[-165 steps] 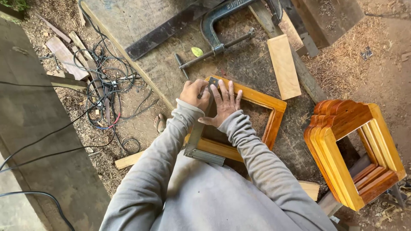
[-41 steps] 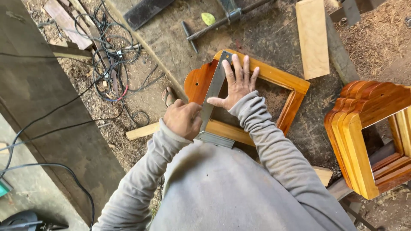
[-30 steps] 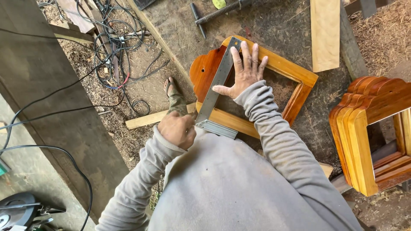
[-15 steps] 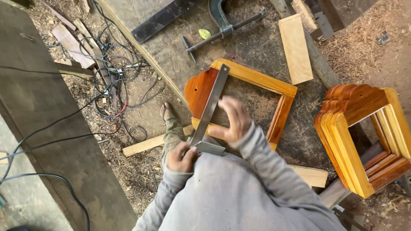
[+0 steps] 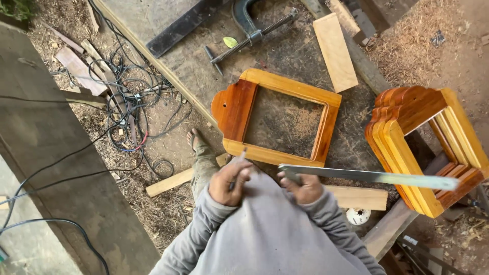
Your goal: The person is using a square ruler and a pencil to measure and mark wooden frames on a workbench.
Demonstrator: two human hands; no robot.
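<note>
While the person is looking down from above, the right hand [image 5: 304,187] near the bottom middle of the frame is closing its fingers around one end of a long metal ruler [image 5: 374,176], so the blade is sticking out flat toward the right. The left hand [image 5: 230,181], just beside it, is pinching a thin pencil [image 5: 241,157], tip pointing up. Just above both hands, a wooden frame [image 5: 277,120] with a curved top is lying flat on the workbench [image 5: 204,76]. At the right, finished frames [image 5: 423,142] are standing stacked together. A big clamp [image 5: 252,28] is lying at the top.
</note>
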